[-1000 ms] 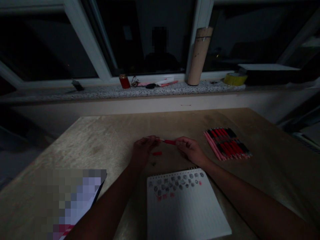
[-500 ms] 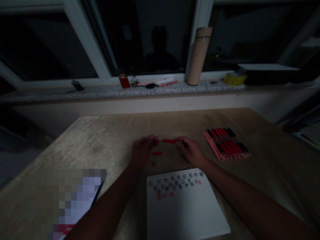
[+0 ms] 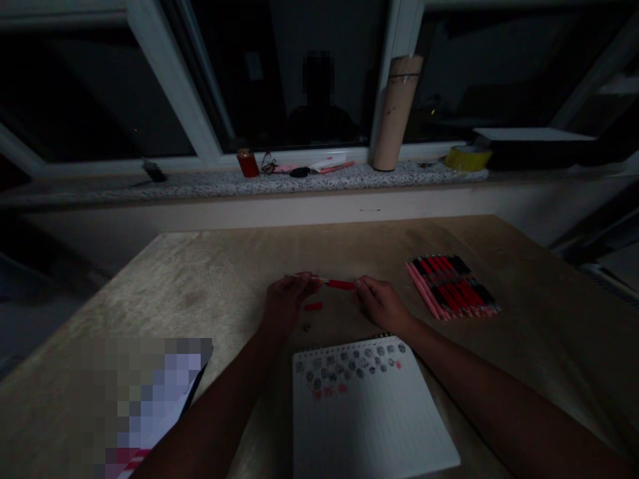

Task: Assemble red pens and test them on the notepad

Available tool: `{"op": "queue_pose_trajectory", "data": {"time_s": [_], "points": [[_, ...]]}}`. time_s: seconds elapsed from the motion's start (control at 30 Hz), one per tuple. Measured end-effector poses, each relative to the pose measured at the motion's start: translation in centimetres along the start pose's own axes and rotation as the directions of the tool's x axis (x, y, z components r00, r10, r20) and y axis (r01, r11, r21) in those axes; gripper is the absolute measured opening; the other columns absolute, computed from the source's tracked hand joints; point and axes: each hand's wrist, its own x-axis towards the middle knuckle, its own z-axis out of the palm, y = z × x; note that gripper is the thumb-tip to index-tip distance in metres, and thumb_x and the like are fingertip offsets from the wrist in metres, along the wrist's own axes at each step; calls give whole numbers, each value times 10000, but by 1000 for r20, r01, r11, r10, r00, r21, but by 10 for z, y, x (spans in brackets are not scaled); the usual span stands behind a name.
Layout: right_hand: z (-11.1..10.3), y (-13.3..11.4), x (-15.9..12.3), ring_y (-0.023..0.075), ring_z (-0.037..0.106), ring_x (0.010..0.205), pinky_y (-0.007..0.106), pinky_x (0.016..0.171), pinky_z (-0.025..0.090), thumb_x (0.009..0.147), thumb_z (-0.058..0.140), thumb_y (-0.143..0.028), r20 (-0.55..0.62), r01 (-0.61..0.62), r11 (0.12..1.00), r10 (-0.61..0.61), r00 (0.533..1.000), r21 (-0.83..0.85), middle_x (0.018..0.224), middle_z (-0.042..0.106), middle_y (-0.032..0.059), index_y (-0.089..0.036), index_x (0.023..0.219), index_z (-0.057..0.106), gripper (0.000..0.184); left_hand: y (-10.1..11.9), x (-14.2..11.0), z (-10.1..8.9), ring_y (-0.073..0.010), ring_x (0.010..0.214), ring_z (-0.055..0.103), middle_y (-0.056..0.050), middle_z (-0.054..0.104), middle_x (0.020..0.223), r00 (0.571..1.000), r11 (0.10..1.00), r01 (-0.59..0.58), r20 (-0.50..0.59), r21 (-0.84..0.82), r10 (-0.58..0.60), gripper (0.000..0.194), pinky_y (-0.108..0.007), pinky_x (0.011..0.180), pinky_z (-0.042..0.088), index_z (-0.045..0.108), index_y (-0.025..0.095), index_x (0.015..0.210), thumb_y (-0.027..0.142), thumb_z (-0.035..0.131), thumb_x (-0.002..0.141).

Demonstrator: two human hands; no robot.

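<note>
A red pen [image 3: 341,285] is stretched level between my two hands above the table. My left hand [image 3: 285,301] is closed around its thin, pale end, part of which pokes out past the fingertips. At the other end, my right hand [image 3: 383,301] pinches the red barrel. Just below the left fingers lies a short red piece [image 3: 313,307], possibly a cap or a grip. Nearer to me sits a tiny metallic-looking part [image 3: 307,326], too small to name. A spiral notebook [image 3: 369,426] with rows of black and red scribbles rests between my forearms.
Rows of red, black and pink pens [image 3: 452,286] lie to the right. A partly blurred dark-edged item [image 3: 170,392] is at the left. Behind, a granite sill [image 3: 200,186] holds a red jar [image 3: 247,163], a tall cylinder [image 3: 398,113] and yellow tape [image 3: 468,158].
Both hands have shifted very slightly to the right with the pen. The notebook and the loose parts have stayed put.
</note>
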Motion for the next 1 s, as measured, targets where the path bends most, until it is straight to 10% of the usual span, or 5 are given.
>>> {"op": "queue_pose_trajectory", "data": {"time_s": [0.27, 1.0], "points": [[1, 3, 0, 114, 469, 585, 217, 548, 356, 904, 412, -436, 21, -13, 997, 12, 1000, 71, 677, 527, -13, -186, 907, 522, 273, -1, 1, -3, -146, 690, 655, -65, 705, 764, 999, 999, -35, -20, 4, 36, 244, -308, 747, 534, 686, 111, 751, 326, 744, 651], [1, 2, 1, 111, 448, 565, 218, 543, 335, 923, 374, -392, 58, 23, 1000, -23, 998, -2, 612, 480, -22, -183, 749, 516, 307, -2, 1, -4, -154, 699, 666, -56, 711, 761, 999, 999, -45, 25, -28, 46, 223, -310, 751, 536, 685, 121, 751, 311, 746, 654]]}}
